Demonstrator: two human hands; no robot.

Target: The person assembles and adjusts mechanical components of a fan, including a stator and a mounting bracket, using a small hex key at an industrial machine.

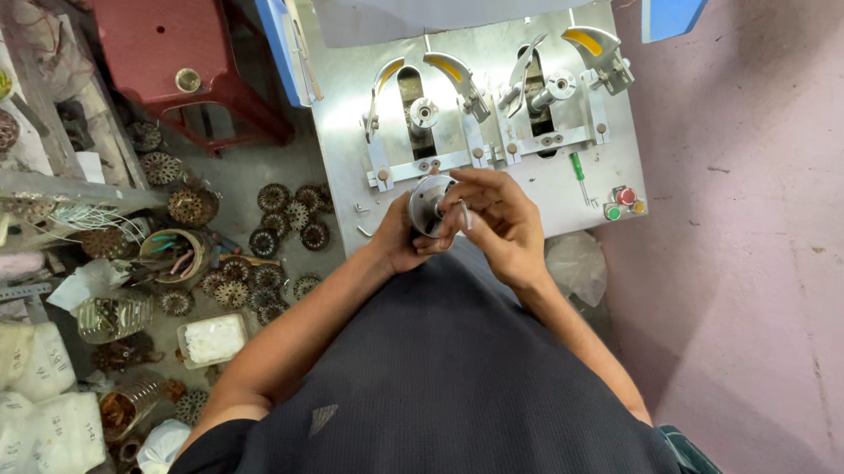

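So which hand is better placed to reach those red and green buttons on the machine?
Probably the right hand: it is nearer the buttons, while the left hand cradles the metal disc.

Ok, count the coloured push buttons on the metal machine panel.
3, clustered at the panel's lower right corner: red button, green button, orange button. None seem hidden.
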